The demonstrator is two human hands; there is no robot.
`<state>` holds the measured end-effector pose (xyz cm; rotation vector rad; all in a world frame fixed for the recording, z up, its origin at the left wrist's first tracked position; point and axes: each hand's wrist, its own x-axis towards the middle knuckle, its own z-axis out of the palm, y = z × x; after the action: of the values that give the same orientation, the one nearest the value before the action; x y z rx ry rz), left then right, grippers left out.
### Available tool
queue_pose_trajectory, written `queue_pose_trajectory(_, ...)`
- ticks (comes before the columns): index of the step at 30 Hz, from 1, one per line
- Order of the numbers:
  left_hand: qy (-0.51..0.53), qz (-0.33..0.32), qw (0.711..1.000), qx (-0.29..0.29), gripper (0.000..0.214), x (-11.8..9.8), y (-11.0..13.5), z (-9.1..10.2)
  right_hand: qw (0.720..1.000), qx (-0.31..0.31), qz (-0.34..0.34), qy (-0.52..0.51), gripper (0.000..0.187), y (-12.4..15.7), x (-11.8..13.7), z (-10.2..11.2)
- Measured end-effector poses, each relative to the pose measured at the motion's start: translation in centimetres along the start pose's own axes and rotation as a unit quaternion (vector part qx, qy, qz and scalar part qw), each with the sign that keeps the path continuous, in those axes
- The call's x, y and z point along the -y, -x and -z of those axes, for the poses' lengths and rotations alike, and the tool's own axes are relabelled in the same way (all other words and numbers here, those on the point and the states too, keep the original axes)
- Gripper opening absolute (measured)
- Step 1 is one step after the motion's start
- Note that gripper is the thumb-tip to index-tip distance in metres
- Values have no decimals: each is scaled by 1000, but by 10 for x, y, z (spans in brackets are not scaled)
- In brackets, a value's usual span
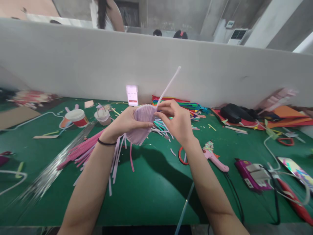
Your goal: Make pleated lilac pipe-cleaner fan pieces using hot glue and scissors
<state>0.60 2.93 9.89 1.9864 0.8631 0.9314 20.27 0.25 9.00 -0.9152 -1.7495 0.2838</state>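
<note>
My left hand (126,125) is closed around a pale purple woven pipe-cleaner basket (143,125), held above the green table (151,192). Loose purple strands hang down from the basket toward the table. My right hand (174,120) pinches a long pale pipe cleaner (168,85) at the basket's rim; its free end sticks up and to the right. A black band circles my left wrist.
A bunch of pink pipe cleaners (83,150) lies left of the hands. A pink glue gun (216,160) and red scissors (181,156) lie to the right. A phone (132,95) leans on the white partition. Paper cups (76,117), coloured sheets (286,117), cables and a purple device (254,174) surround them.
</note>
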Motion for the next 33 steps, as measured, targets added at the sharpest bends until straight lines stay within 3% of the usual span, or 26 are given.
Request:
queue_pose_trajectory(7,-8,1,1000,-11,37,-3,1,0,999,-19,46,4,19,3,-1,-2)
queue_pose_trajectory(15,4,7,1000,-12,29,-14,4,-3,1000,9,4,-18,24,2,4,4)
queue_pose_trajectory(20,-7,-1,1000,-9,28,-18,4,-4,1000,-3,13,0,22,3,7,6)
queue_pose_trajectory(27,-150,-58,982,-97,27,-16,0,-5,999,11,24,28,17,4,7,0)
queue_pose_trajectory(33,-168,-82,974,-131,22,-21,1,-11,999,-26,27,12,11,5,7,-3)
